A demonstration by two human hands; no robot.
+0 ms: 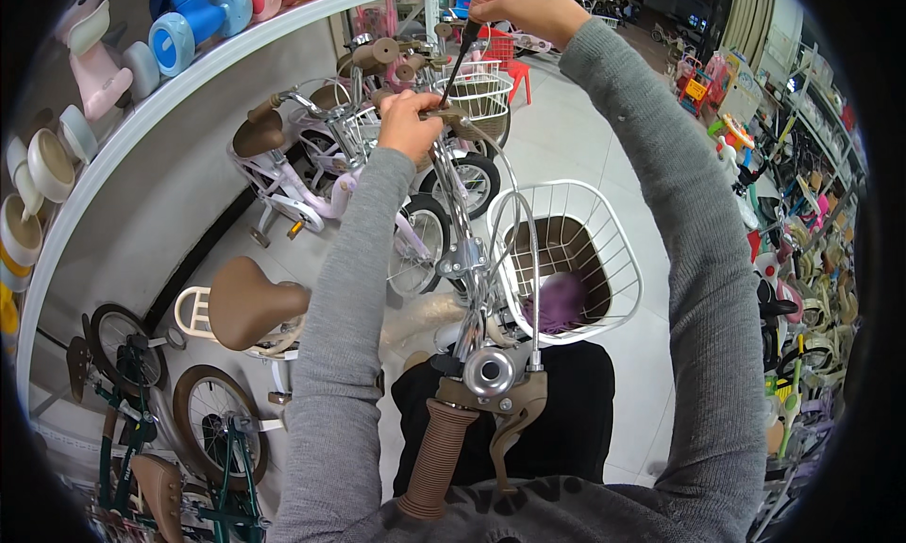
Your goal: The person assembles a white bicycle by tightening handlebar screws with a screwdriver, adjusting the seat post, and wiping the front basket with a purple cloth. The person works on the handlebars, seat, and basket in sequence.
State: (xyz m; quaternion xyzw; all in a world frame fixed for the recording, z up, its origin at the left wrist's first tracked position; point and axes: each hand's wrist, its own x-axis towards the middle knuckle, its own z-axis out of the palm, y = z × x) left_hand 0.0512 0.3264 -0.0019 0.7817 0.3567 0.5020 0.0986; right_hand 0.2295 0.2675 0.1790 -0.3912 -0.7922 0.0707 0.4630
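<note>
A small bicycle with a chrome handlebar (460, 196) stands turned sideways right before me. My left hand (411, 126) is closed around the far end of that handlebar, by the brake lever mount (451, 115). Up above, my right hand (533, 10) grips a screwdriver (460, 64) with a brownish handle; its dark shaft slants down so that the tip meets the mount beside my left fingers. At the near end are a brown ribbed grip (438, 458), a brown brake lever (514, 434) and a silver bell (490, 371). Whatever screw the tip touches is too small to make out.
A white wire basket (618, 224) with a brown liner and purple item hangs at the front. The brown saddle (253, 302) lies left. Other children's bicycles (326, 189) and dark green ones (132, 449) stand nearby. A white shelf (123, 128) bears toys; stocked shelves line the right.
</note>
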